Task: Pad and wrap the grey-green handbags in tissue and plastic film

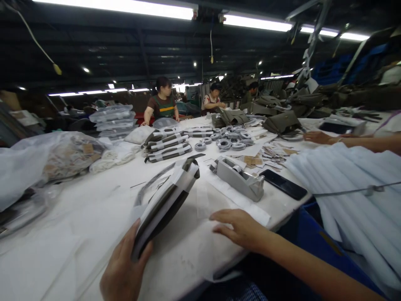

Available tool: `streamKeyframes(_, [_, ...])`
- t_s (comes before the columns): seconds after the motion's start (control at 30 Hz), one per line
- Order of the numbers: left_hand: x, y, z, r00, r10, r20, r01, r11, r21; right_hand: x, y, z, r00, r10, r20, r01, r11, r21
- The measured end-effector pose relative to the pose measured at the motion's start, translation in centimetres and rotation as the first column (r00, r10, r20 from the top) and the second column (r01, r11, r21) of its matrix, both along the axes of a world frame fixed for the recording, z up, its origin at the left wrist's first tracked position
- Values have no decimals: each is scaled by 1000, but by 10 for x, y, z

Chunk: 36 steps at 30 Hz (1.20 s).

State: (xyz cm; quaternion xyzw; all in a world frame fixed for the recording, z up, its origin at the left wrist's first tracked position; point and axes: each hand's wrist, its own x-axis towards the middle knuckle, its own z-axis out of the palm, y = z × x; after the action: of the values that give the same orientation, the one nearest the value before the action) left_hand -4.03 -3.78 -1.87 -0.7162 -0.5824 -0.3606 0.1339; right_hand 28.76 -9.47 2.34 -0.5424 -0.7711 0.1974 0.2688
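Note:
My left hand (123, 267) grips the near end of a long dark strap part wrapped in white paper (169, 198), tilted up off the white table (94, 209). Resting flat with fingers spread, my right hand (241, 228) lies open on a thin translucent sheet (232, 200) at the table's near edge. A grey tape dispenser (239, 177) stands just beyond the right hand, and a black phone (284, 184) lies to its right.
Stacked wrapped straps (167, 146) and grey tape rolls (230, 140) lie mid-table. Plastic bags (56, 156) sit at left, white sheets (360, 196) at right. A co-worker's arm (344, 140) reaches in from the right. Other people sit at the far end beside olive bags (280, 122).

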Motion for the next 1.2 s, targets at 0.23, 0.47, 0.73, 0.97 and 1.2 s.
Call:
streamKeyframes(0.23, [-7,9,8,994,-77,73,63,981,184,-55,63,-51,977,16,213,-6,999,-46])
streamKeyframes(0.47, [10,10,32,977,-214,-20,206,911,358,-106,98,-39,912,366,187,-394,907,149])
streamKeyframes(0.73, [27,2,24,905,-318,-283,412,823,392,-92,44,-37,923,340,181,-379,883,276])
streamKeyframes(0.97, [26,-11,-4,869,-334,-366,455,829,326,-62,28,7,945,327,8,-288,820,494])
streamKeyframes(1.2, [32,-17,-4,861,-362,-358,481,810,337,-82,147,23,997,10,77,-14,998,59])
